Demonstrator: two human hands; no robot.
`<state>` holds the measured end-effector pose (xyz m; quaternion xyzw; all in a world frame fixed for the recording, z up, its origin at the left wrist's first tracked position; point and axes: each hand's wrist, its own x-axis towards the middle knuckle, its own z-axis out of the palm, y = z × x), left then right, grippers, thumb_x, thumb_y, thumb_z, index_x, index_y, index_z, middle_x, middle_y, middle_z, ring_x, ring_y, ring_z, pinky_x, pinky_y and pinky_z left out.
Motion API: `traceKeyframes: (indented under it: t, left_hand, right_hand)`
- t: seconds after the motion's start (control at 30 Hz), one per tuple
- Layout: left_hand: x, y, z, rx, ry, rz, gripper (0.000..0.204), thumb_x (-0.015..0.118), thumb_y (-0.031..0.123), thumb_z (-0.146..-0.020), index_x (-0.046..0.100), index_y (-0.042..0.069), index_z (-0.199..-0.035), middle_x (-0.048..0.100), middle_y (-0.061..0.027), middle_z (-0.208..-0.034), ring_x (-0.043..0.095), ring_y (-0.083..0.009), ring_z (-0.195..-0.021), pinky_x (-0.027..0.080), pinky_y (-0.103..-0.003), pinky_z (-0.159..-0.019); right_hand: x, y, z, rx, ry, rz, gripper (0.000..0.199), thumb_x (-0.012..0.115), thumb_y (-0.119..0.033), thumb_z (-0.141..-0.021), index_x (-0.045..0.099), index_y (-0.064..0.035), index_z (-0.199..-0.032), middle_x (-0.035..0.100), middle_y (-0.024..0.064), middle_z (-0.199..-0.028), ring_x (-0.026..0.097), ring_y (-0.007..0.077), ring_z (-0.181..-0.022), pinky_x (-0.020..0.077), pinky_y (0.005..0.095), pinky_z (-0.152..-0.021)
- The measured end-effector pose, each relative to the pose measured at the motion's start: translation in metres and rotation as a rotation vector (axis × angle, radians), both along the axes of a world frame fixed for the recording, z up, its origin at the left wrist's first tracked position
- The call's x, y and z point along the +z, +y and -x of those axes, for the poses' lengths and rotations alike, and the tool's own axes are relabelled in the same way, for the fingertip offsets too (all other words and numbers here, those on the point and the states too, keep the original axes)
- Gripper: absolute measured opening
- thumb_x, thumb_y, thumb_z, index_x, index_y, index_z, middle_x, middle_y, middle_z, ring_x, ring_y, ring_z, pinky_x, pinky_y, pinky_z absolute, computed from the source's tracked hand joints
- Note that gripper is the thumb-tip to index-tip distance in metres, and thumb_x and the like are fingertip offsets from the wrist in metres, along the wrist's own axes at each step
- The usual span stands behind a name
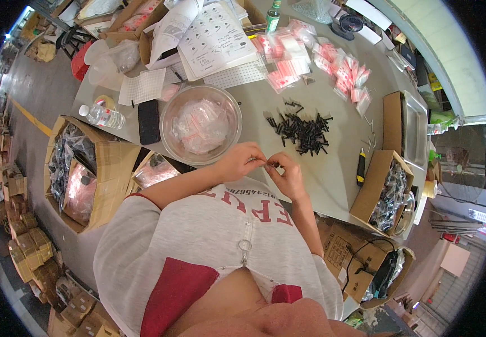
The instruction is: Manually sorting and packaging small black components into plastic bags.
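My left hand (243,159) and my right hand (287,175) meet at the near edge of the table (254,115), fingertips pinched together. Whatever lies between the fingers is too small to make out. Just beyond my right hand is a loose pile of black screws (302,133), with a few stray ones behind it. To the left of the pile, close to my left forearm, stands a round clear bowl (167,135) holding small clear plastic bags (201,124) with reddish strips. A black phone (148,122) lies left of the bowl.
Red-and-white packets (344,72), printed sheets (215,42) and a green bottle (273,17) occupy the far side. A water bottle (102,116) lies at left. Cardboard boxes (114,168) flank me; a yellow-black cutter (361,167) lies at right beside an open box (369,194).
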<state>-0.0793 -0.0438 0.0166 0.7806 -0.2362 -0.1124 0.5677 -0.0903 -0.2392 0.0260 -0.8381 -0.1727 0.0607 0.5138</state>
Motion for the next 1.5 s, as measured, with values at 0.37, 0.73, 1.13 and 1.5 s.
traceKeyframes:
  t: [0.37,0.73,1.13,1.5]
  left_hand:
    - [0.006,-0.007,0.002,0.057,-0.046,-0.056,0.01,0.057,0.009,-0.084,0.06,0.0,-0.084,0.057,-0.0133,-0.083,0.057,-0.0289,-0.077,0.044,-0.036,-0.067]
    - [0.003,-0.007,0.003,0.079,0.051,0.002,0.012,0.058,0.011,-0.084,0.06,0.001,-0.089,0.057,-0.0136,-0.081,0.056,-0.0296,-0.074,0.044,-0.036,-0.065]
    - [-0.104,0.085,-0.016,0.294,-0.358,-0.645,0.021,0.054,0.012,-0.079,0.061,-0.001,-0.095,0.059,-0.0176,-0.102,0.056,-0.0326,-0.099,0.045,-0.039,-0.087]
    - [-0.099,0.09,-0.024,0.437,-0.069,-0.615,0.01,0.054,0.01,-0.081,0.056,0.003,-0.088,0.063,-0.0156,-0.082,0.061,-0.0346,-0.078,0.048,-0.042,-0.069]
  right_hand:
    - [0.002,0.006,0.001,-0.027,-0.141,0.042,0.012,0.066,0.001,-0.071,0.059,0.0,-0.081,0.058,0.0125,-0.077,0.058,0.03,-0.07,0.0463,0.0362,-0.061]
    - [-0.006,-0.021,0.008,-0.039,-0.076,0.09,0.012,0.066,-0.001,-0.07,0.058,-0.0008,-0.079,0.058,0.0137,-0.076,0.058,0.0318,-0.07,0.0464,0.0378,-0.061]
    - [0.015,-0.192,0.008,-1.299,-0.231,0.294,0.017,0.063,-0.013,-0.086,0.063,0.0016,-0.094,0.066,0.0086,-0.083,0.058,0.0164,-0.073,0.0485,0.0306,-0.067]
    - [-0.105,-0.009,-0.084,-0.306,-0.047,0.506,0.02,0.064,-0.019,-0.08,0.06,-0.0051,-0.094,0.065,0.0158,-0.09,0.063,0.0344,-0.084,0.0498,0.0414,-0.071]
